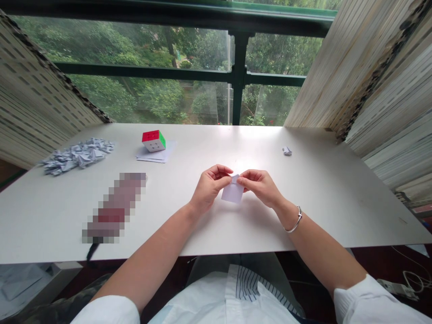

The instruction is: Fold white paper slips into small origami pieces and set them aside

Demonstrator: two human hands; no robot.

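Note:
A small white sheet of paper (pixel 232 193) is held just above the white table, its top edge partly folded over. My left hand (pixel 209 186) pinches its upper left side between thumb and fingers. On the upper right side, my right hand (pixel 259 185) grips the same paper, thumb in front and fingers curled behind. The two thumbs are close together near the top fold. A silver bangle (pixel 298 219) circles my right wrist. My fingertips hide part of the paper's upper edge.
The white table (pixel 320 189) runs to the window. At the far left lies a heap of folded papers (pixel 79 155). A puzzle cube (pixel 154 141) sits on paper sheets (pixel 153 156). One crumpled-looking folded paper (pixel 286 151) lies far right. A blurred long object (pixel 114 209) rests at left.

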